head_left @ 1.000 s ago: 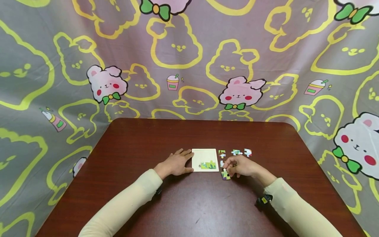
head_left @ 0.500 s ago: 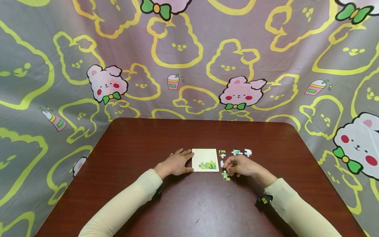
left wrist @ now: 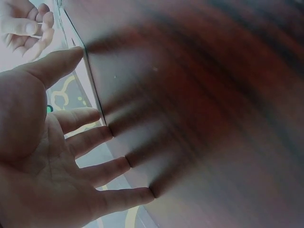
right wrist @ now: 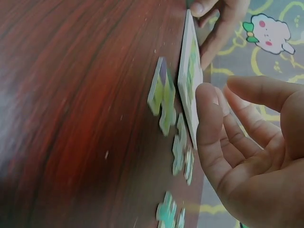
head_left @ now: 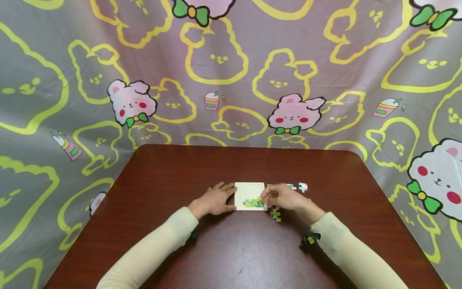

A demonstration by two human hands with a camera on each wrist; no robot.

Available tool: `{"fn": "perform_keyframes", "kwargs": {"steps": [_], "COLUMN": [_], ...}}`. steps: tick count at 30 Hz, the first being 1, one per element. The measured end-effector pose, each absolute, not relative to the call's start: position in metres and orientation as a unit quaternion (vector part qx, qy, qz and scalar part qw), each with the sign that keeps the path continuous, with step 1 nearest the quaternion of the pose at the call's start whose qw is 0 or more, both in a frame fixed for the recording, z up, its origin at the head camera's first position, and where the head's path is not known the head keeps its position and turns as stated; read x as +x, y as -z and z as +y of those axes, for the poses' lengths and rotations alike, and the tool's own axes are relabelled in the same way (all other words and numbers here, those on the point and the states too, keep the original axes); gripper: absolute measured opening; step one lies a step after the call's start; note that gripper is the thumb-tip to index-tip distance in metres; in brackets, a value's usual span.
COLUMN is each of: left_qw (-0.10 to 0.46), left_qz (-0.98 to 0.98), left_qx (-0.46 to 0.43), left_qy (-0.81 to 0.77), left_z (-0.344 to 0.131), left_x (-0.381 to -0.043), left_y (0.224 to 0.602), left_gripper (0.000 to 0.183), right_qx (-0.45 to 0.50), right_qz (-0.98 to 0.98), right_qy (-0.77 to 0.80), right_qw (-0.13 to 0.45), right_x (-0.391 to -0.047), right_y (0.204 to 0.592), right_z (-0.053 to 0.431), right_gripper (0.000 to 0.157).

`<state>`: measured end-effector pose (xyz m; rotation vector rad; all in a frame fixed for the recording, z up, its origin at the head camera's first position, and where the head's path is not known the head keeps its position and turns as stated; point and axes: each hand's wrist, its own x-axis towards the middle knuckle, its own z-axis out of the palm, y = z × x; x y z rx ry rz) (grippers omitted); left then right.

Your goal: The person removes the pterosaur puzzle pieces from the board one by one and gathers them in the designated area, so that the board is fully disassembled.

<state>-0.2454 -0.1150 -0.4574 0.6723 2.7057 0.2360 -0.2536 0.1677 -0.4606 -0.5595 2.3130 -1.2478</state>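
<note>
A small cream puzzle tray (head_left: 247, 190) lies on the table, with green puzzle pieces (head_left: 253, 203) set along its lower right. My left hand (head_left: 215, 199) is spread flat at the tray's left side, thumb and fingertips right at its edge. Over the tray's right edge hovers my right hand (head_left: 283, 196), its fingers loosely bent and nothing visible between them in the right wrist view. A loose green and purple puzzle piece (right wrist: 162, 92) lies on the table just below that hand. The hand partly covers other loose pieces to the tray's right.
Farther right lie a white and blue puzzle piece (head_left: 303, 186) and a greenish one (head_left: 290, 186). More small pieces (right wrist: 178, 149) sit near the tray in the right wrist view. A patterned cloth (head_left: 223, 80) hangs behind the dark red-brown table (head_left: 187, 164).
My right hand has moved left from beside the loose green piece to above the tray's right edge. My left hand has stayed at the tray's left side.
</note>
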Motion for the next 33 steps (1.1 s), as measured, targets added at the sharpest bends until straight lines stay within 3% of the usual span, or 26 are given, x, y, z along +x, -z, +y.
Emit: {"fn": "perform_keyframes", "kwargs": {"steps": [10,33], "left_qw": [0.165,0.169], "left_qz": [0.955,0.953], "left_qx": [0.234,0.236], "left_qy": [-0.083,-0.087], "left_z": [-0.114,-0.114], "left_x": [-0.246,-0.247], "left_y": [0.459,0.459], "left_gripper": [0.073,0.073], "right_qx": [-0.213,-0.219], "right_qz": [0.831,0.848], "right_qy": [0.464,0.432], "right_qw": [0.219,0.217], "right_x": [-0.257,-0.259], "right_y": [0.462,0.469], "right_z": [0.148,0.13], "right_gripper": [0.029,0.027]}}
